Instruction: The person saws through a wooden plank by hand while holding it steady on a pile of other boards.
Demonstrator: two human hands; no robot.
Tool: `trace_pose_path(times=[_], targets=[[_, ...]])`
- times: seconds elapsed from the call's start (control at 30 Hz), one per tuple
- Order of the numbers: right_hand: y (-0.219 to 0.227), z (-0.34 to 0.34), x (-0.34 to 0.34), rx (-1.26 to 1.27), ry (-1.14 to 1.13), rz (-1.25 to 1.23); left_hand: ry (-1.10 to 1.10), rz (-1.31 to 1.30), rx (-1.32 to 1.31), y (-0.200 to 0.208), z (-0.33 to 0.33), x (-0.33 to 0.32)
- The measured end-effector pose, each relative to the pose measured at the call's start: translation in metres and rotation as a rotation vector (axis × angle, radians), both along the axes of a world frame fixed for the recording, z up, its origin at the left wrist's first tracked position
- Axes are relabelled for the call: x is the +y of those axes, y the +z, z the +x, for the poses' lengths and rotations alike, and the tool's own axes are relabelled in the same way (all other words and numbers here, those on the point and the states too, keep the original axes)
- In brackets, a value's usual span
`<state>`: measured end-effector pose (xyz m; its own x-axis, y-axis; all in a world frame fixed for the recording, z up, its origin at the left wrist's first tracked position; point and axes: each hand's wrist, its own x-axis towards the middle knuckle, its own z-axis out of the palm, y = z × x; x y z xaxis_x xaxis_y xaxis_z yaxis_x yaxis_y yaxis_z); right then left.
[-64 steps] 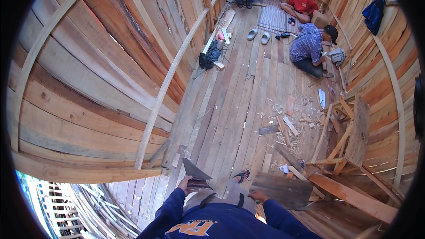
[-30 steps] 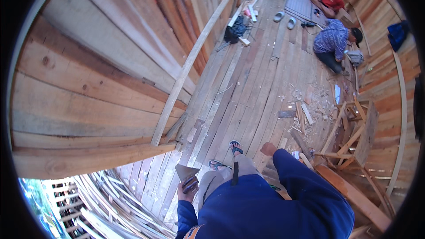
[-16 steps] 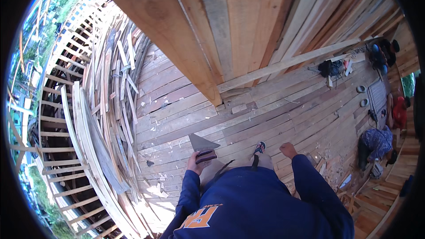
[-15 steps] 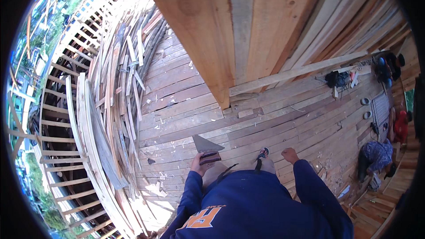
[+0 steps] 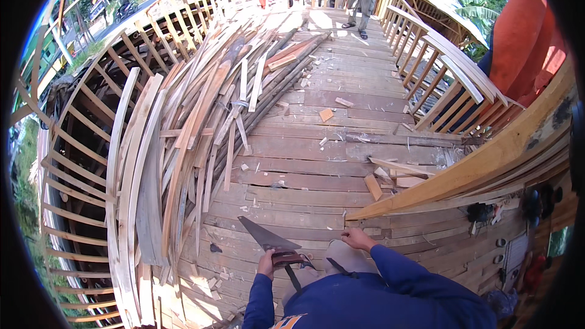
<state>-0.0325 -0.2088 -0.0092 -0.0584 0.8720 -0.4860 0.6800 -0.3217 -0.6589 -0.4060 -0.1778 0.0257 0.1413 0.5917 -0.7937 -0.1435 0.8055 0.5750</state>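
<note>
There's the handsaw [image 5: 267, 239], at the person's ten o'clock: left hand [image 5: 266, 264] wrapped around its handle, blade angled outward, presumably sparing the legs. Right hand [image 5: 358, 239], one o'clock, near the knee [image 5: 341, 253], fingers relaxed, half-curled, apparently empty. Timber [image 5: 201, 116] heaped at eleven, probably leaving the floorboards [image 5: 362, 113] at twelve for walking.
</note>
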Motion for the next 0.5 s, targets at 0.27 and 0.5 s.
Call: trace_pose_path(times=[0.27,0.5], targets=[[-0.017,-0.002,0.188,0.103,-0.138,-0.026,0.056,-0.027,-0.024,0.004,0.018,0.136],[-0.008,0.034,0.341,0.261,-0.022,0.048,-0.036,-0.086,-0.086,-0.005,0.083,0.293]])
